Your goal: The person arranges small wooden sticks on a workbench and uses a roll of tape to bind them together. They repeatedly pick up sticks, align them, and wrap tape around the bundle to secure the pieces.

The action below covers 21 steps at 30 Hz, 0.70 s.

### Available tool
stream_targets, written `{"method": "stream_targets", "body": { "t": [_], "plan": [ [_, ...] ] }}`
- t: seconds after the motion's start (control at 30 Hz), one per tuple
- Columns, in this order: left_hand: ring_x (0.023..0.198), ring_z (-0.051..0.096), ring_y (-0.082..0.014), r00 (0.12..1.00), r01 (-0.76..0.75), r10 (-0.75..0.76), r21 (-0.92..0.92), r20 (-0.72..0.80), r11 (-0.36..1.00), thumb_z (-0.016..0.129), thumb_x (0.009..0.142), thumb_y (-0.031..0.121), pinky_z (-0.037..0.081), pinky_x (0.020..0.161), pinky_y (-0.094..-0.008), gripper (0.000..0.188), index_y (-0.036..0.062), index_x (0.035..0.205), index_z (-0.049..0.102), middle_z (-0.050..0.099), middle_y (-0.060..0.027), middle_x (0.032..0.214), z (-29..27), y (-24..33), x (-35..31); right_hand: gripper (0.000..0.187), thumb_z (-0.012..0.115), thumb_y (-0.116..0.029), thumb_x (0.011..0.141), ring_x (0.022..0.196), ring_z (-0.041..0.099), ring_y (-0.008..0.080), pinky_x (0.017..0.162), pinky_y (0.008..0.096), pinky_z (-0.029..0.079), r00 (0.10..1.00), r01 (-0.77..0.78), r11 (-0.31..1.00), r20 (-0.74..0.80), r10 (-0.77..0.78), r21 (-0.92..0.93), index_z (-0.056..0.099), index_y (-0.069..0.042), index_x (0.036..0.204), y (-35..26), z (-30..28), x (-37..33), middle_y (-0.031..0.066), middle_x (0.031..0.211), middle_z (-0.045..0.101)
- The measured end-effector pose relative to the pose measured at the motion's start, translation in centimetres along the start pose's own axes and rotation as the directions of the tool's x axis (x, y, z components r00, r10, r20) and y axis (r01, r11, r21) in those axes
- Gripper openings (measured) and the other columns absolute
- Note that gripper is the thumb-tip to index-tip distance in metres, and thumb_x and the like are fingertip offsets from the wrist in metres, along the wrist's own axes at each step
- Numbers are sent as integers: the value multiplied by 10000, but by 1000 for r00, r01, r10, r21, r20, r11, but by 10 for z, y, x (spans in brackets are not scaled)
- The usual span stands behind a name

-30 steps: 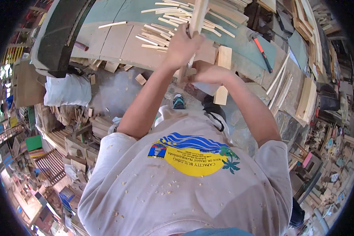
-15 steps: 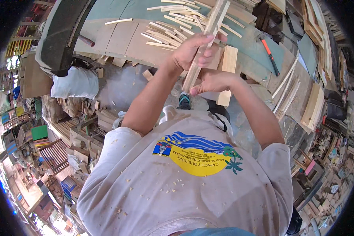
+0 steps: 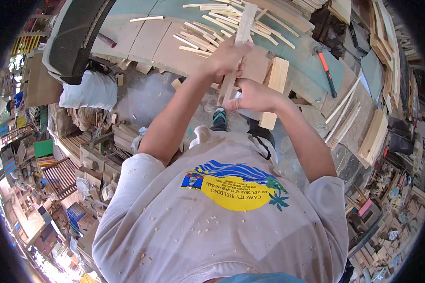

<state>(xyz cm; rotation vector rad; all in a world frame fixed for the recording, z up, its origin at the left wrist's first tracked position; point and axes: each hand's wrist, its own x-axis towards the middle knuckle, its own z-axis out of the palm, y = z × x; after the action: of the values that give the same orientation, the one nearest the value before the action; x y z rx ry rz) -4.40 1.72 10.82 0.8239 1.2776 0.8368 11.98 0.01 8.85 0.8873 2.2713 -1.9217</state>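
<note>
Wooden bar [image 3: 246, 27] in both hands: left hand [image 3: 224, 59] wraps its fingers around the middle, right hand [image 3: 257, 96] grasps the near end.

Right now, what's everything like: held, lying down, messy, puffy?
Wooden bar: held
Left hand: closed around the bar
Right hand: touching the bar's near end
Thin sticks: loose, scattered on the bench
Hammer: lying on the bench
Pale block: lying, sticking out past the bench edge
White bag: plump
Shirt: creased, speckled
</note>
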Motion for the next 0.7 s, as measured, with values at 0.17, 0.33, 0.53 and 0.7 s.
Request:
{"method": "stream_targets", "body": {
  "t": [0.17, 0.33, 0.53, 0.7],
  "plan": [
    [528, 380, -69, 934, 186, 82, -671, 346, 718, 550, 1025, 468, 360, 434, -221, 381, 118, 1164, 492, 420, 23, 737, -11, -22, 2, 803, 831, -608, 705, 1034, 682, 368, 909, 426, 516, 995, -57, 991, -88, 47, -119, 653, -4, 1203, 2, 1, 1, 232, 1092, 704],
    [547, 409, -74, 849, 360, 125, -734, 514, 575, 524, 1024, 507, 389, 432, -219, 395, 127, 1119, 481, 437, 14, 730, -16, -41, 20, 798, 808, -616, 725, 1010, 690, 401, 881, 462, 540, 953, -224, 940, -259, 155, -258, 632, 1, 1200, -20, 14, -11, 233, 1046, 713],
    [523, 455, -60, 824, 330, -41, -421, 565, 845, 578, 1019, 435, 402, 417, -212, 323, 119, 1054, 523, 509, 3, 738, -16, -17, 21, 726, 824, -385, 758, 1121, 651, 281, 962, 415, 481, 769, -299, 593, -557, -314, -748, 533, -106, 1361, -56, -27, -48, 115, 1119, 681],
    [522, 530, -59, 739, 304, -159, -113, 655, 946, 558, 1011, 430, 420, 416, -222, 345, 88, 1018, 603, 608, -14, 783, 0, 4, 21, 655, 744, -182, 791, 1194, 594, 263, 1017, 439, 431, 795, -34, 258, -182, -578, -966, 499, -159, 1397, -33, -69, -36, 65, 1203, 620]
  ]
}}
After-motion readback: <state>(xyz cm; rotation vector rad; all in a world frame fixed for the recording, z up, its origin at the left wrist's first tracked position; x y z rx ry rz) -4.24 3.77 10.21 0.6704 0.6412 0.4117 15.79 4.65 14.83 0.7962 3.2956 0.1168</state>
